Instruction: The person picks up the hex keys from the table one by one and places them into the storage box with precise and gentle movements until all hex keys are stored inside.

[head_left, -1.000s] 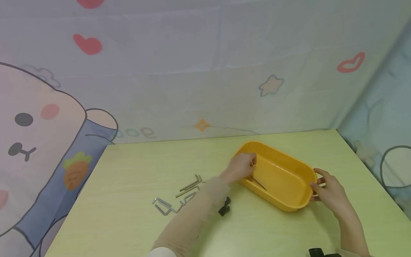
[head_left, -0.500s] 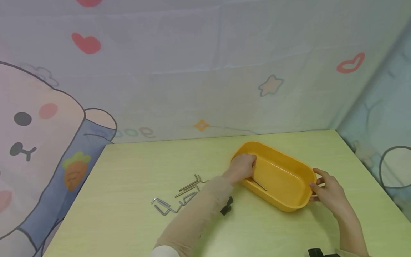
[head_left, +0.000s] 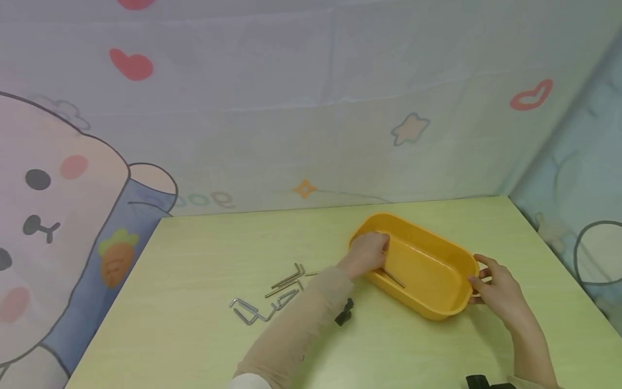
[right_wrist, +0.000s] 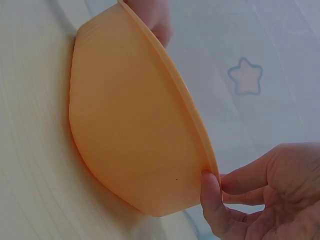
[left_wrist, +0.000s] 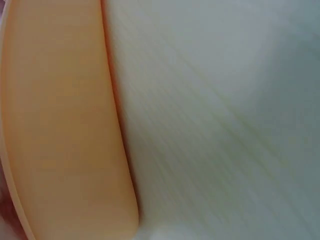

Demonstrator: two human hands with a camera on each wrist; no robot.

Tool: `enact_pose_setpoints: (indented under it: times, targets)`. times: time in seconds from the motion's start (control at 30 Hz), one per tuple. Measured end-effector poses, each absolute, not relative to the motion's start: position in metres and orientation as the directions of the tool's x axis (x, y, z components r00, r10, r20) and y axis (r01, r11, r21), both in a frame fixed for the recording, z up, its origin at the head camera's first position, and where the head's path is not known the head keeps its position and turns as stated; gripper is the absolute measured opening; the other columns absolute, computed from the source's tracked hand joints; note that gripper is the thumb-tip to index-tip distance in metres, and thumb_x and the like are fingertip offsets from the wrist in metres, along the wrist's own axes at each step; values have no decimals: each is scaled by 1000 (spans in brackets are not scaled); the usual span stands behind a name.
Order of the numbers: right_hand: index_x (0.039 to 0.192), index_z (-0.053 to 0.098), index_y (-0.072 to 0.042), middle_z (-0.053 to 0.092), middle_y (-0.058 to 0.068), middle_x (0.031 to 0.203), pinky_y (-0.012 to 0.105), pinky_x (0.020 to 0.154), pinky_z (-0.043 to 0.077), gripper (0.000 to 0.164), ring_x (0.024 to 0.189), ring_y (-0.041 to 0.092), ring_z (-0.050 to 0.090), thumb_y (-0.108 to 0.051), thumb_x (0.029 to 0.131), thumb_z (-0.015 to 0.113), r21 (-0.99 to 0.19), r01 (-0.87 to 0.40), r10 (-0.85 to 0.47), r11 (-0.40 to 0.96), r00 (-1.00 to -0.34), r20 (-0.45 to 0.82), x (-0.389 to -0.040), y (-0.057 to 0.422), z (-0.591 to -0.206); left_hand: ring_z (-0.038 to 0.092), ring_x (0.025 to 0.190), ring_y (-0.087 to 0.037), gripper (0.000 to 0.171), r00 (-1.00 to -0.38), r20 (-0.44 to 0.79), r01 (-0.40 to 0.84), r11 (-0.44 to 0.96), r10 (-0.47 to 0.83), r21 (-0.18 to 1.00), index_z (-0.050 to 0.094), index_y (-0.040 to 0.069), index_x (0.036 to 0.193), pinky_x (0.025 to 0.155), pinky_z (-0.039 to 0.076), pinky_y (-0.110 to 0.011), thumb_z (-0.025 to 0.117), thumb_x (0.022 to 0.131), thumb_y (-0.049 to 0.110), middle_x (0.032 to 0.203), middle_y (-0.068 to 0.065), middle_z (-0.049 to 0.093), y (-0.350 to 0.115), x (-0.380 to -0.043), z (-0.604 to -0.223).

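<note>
My left hand [head_left: 365,254] reaches over the near-left rim of a yellow plastic tray [head_left: 437,278], fingers curled down inside it. They grip an L-shaped hex key [head_left: 392,278]; its long arm slants out across the tray floor and its other end is hidden by the hand. My right hand [head_left: 500,289] pinches the tray's right end, with the thumb [right_wrist: 212,192] outside against the wall and the fingers at the rim. In the left wrist view only the tray's outer wall [left_wrist: 65,125] and the tabletop show plainly.
Several brass-toned hex keys [head_left: 286,281] and silver hex keys [head_left: 248,310] lie on the light wooden table [head_left: 194,259], left of the tray. A printed cloth [head_left: 272,119] hangs behind the table's back edge.
Both hands and the tray stay almost still. My left hand has lowered and shifted very slightly, and the hex key's visible end has moved a little with it.
</note>
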State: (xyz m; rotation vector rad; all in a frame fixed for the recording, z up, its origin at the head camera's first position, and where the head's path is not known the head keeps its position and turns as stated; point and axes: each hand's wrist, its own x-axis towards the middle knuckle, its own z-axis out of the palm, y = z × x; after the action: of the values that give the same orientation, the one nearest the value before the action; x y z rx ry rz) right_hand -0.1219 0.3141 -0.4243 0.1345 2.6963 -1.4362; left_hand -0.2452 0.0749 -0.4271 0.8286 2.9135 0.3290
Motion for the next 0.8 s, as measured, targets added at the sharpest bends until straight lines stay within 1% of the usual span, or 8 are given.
enact_pose_setpoints:
  times: [0.23, 0.4, 0.63, 0.8]
  targets:
    - [145, 17, 14, 40, 23, 106, 27, 65, 58, 56, 70, 7, 60, -5, 99, 43, -819, 116, 34, 561, -993, -117, -122, 314, -425, 52, 72, -8, 2, -836, -4, 534, 815, 549, 225, 60, 17, 90, 57, 38, -21, 60, 89, 15, 84, 5, 61, 75, -235, -420]
    - [145, 17, 14, 40, 24, 107, 27, 65, 58, 56, 70, 6, 60, -5, 99, 43, -819, 111, 33, 563, -993, -112, -121, 313, -424, 50, 70, -6, 5, -827, 29, 554, 805, 562, 214, 61, 16, 94, 55, 38, -19, 61, 90, 18, 84, 5, 61, 74, -227, -415]
    - [145, 17, 14, 41, 24, 107, 26, 65, 58, 56, 73, 5, 60, -5, 99, 43, -806, 121, 41, 580, -992, -120, -122, 313, -423, 50, 65, -6, 7, -785, 159, 619, 766, 599, 171, 62, 14, 96, 52, 35, -16, 61, 90, 16, 84, 3, 63, 66, -214, -409]
    - [145, 18, 14, 42, 25, 108, 24, 64, 58, 56, 76, 8, 59, -5, 99, 44, -795, 116, 43, 595, -993, -112, -122, 313, -423, 49, 63, -7, 8, -778, 214, 624, 765, 591, 156, 64, 14, 97, 51, 34, -15, 60, 89, 15, 85, 3, 62, 57, -205, -405]
